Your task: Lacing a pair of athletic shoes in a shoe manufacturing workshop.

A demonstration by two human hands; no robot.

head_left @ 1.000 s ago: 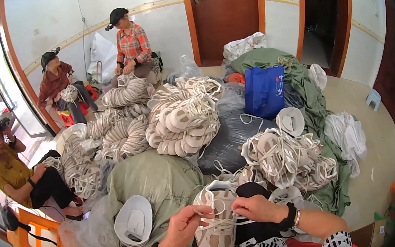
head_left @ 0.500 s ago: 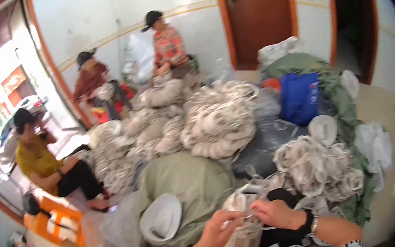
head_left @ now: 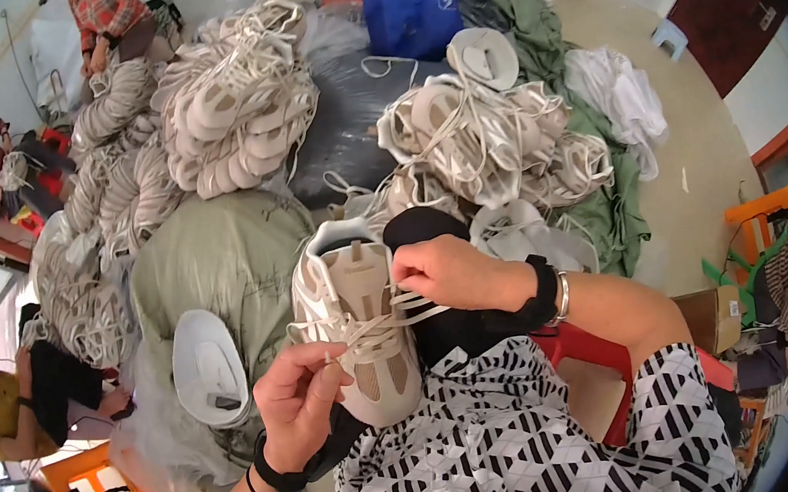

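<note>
The left hand (head_left: 296,406), pinching a lace tip (head_left: 328,358), has parted from the right hand (head_left: 453,273), curled at the beige shoe's (head_left: 385,393) right edge, mid-frame, its grip unclear; lacing now seems worked from opposite sides. Upper centre, a dark sack (head_left: 335,113) and, beyond, a blue bag (head_left: 410,12) hide their contents.

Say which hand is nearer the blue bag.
Right. In view, the right hand is directly below the blue bag; the left hand is lower and farther left.
</note>
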